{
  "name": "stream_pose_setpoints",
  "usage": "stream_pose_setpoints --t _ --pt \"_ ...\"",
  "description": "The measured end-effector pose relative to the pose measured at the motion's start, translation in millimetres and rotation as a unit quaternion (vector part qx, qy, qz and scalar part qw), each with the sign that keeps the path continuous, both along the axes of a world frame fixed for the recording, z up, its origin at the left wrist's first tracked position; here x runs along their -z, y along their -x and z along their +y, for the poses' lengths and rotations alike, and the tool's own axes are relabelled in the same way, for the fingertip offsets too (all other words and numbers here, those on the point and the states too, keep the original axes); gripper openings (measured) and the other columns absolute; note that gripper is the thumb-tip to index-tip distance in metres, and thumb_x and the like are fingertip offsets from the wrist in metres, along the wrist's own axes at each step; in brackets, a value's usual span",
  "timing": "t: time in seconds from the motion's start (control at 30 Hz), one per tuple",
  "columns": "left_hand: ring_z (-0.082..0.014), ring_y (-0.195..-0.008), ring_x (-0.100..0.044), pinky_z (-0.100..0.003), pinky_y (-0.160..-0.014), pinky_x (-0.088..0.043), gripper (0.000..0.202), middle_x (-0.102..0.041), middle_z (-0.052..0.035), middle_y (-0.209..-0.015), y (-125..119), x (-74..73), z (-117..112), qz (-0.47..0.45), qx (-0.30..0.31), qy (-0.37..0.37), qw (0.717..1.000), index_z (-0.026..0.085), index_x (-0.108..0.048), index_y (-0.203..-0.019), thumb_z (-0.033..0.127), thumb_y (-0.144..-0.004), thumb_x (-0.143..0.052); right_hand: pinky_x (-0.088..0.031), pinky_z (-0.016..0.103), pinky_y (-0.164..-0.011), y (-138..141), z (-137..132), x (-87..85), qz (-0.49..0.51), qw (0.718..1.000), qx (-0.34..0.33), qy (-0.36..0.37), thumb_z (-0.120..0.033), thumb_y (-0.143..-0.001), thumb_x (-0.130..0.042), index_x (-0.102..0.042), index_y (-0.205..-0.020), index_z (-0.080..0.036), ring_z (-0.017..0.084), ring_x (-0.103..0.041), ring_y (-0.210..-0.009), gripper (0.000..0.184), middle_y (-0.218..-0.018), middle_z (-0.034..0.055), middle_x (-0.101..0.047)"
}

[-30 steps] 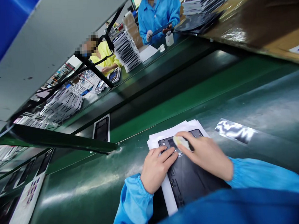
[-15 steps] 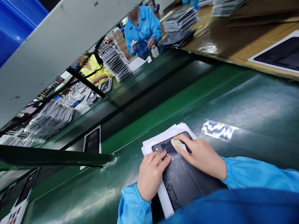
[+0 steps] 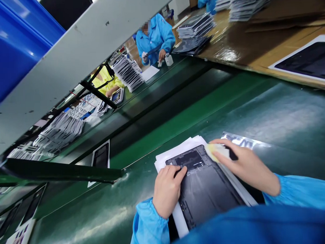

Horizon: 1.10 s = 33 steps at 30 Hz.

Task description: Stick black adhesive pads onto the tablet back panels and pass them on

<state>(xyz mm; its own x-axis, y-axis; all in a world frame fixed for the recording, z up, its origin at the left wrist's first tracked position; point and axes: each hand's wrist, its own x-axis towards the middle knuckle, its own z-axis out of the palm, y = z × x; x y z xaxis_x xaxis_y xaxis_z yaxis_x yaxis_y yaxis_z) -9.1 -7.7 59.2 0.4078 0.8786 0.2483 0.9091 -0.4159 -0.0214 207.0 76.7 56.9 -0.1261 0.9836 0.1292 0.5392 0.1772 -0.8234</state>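
Observation:
A black tablet back cover (image 3: 207,191) lies on a small pile of white paper sheets (image 3: 164,160), its inner side with recesses facing up. My left hand (image 3: 168,187) rests on the cover's left edge, fingers stretched over it and thumb apart, gripping nothing. Pinched in my right hand (image 3: 245,165) is a wadded white and yellowish wiping cloth (image 3: 218,151), at the cover's upper right corner. A small dark patch shows between those fingers; I cannot make it out.
A shiny clear strip (image 3: 240,140) lies behind my right hand on the green bench (image 3: 102,216). Beyond runs a green conveyor (image 3: 162,127) carrying a dark panel (image 3: 101,155). A metal brace (image 3: 63,170) juts in from the left. Co-workers (image 3: 155,38) sit across, beside stacked panels (image 3: 127,73).
My right hand has moved right with the cloth, from the cover's upper middle to its right corner, uncovering the dark recess. My left hand stays on the left edge.

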Motion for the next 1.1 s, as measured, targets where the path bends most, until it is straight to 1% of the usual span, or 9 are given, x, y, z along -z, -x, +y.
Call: stream_pose_setpoints --t 0.1,0.17,0.33,0.5,0.63,0.8,0.97,1.03,1.1 --pt "-0.0202 -0.082 -0.063 -0.033 -0.069 -0.052 0.027 -0.068 -0.0063 -0.092 -7 0.9 16 -0.023 -0.041 0.005 0.999 0.019 -0.063 -0.115 0.017 -0.095 -0.045 -0.041 0.028 -0.042 -11 7 3.3 0.169 0.974 0.110 0.103 -0.041 -0.056 -0.051 -0.059 -0.078 -0.024 0.013 -0.052 -0.043 0.029 -0.065 0.0003 -0.065" --pt "-0.0207 -0.086 -0.061 -0.034 -0.073 -0.051 0.020 -0.067 -0.0055 -0.094 -13 3.1 33 -0.043 -0.077 0.010 0.996 0.019 -0.063 -0.110 0.025 -0.095 -0.052 -0.042 0.029 -0.042 -12 10 8.4 0.249 0.948 0.126 0.155 -0.043 -0.055 -0.051 -0.061 -0.072 -0.021 0.015 -0.052 -0.045 0.029 -0.058 0.0012 -0.063" --pt "-0.0176 -0.081 -0.058 -0.031 -0.075 -0.049 0.013 -0.064 -0.0007 -0.084 -13 6.6 67 -0.035 -0.101 0.094 0.990 0.020 -0.062 -0.084 0.027 -0.093 -0.056 -0.045 0.032 -0.059 -5 9 18.1 0.314 0.923 0.075 0.209 -0.042 -0.055 -0.052 -0.063 -0.069 -0.021 0.018 -0.058 -0.060 0.028 -0.067 0.0023 -0.066" --pt "-0.0179 -0.099 -0.058 -0.033 -0.087 -0.047 0.010 -0.065 -0.0051 -0.109 3 4.1 79 -0.063 -0.073 0.114 0.989 0.018 -0.060 -0.087 0.020 -0.094 -0.053 -0.042 0.034 -0.072 -4 9 17.9 0.334 0.909 0.028 0.246 -0.044 -0.051 -0.056 -0.064 -0.076 -0.022 0.021 -0.058 -0.077 0.034 -0.079 0.0036 -0.067" --pt "-0.0165 -0.087 -0.060 -0.030 -0.082 -0.049 0.013 -0.067 -0.0018 -0.091 11 0.3 82 -0.091 -0.057 0.164 0.981 0.019 -0.059 -0.084 0.020 -0.094 -0.051 -0.040 0.035 -0.075 -5 10 14.8 0.299 0.920 0.009 0.254 -0.046 -0.050 -0.056 -0.064 -0.078 -0.026 0.022 -0.057 -0.082 0.036 -0.086 0.0020 -0.067" --pt "-0.0147 -0.078 -0.062 -0.026 -0.073 -0.049 0.018 -0.065 -0.0012 -0.085 10 -16.3 76 -0.156 -0.006 0.088 0.984 0.021 -0.060 -0.088 0.024 -0.097 -0.045 -0.035 0.034 -0.084 -10 4 9.4 0.313 0.915 0.001 0.255 -0.044 -0.051 -0.058 -0.060 -0.091 -0.033 0.021 -0.048 -0.099 0.041 -0.105 -0.0028 -0.060" --pt "-0.0157 -0.085 -0.065 -0.027 -0.077 -0.052 0.021 -0.069 -0.0038 -0.091 -3 -31.3 70 -0.201 0.058 0.003 0.978 0.021 -0.064 -0.098 0.026 -0.098 -0.044 -0.044 0.038 -0.073 -6 -13 5.6 0.405 0.844 -0.082 0.342 -0.035 -0.048 -0.064 -0.062 -0.090 -0.027 0.026 -0.055 -0.088 0.043 -0.096 0.0032 -0.064" --pt "-0.0195 -0.099 -0.064 -0.034 -0.091 -0.051 0.019 -0.069 -0.0060 -0.104 -6 -30.4 67 -0.223 0.020 -0.049 0.973 0.023 -0.064 -0.107 0.029 -0.096 -0.050 -0.046 0.039 -0.069 -1 -17 2.2 0.422 0.836 -0.044 0.349 -0.035 -0.043 -0.067 -0.066 -0.080 -0.024 0.027 -0.058 -0.082 0.038 -0.087 0.0052 -0.067" --pt "-0.0256 -0.120 -0.056 -0.043 -0.104 -0.044 0.035 -0.062 -0.0103 -0.126 -6 -25.2 63 -0.280 -0.062 -0.096 0.953 0.023 -0.057 -0.123 0.036 -0.091 -0.058 -0.047 0.039 -0.068 1 -16 -3.5 0.446 0.836 0.037 0.317 -0.036 -0.041 -0.067 -0.067 -0.075 -0.024 0.027 -0.059 -0.079 0.036 -0.082 0.0044 -0.068"
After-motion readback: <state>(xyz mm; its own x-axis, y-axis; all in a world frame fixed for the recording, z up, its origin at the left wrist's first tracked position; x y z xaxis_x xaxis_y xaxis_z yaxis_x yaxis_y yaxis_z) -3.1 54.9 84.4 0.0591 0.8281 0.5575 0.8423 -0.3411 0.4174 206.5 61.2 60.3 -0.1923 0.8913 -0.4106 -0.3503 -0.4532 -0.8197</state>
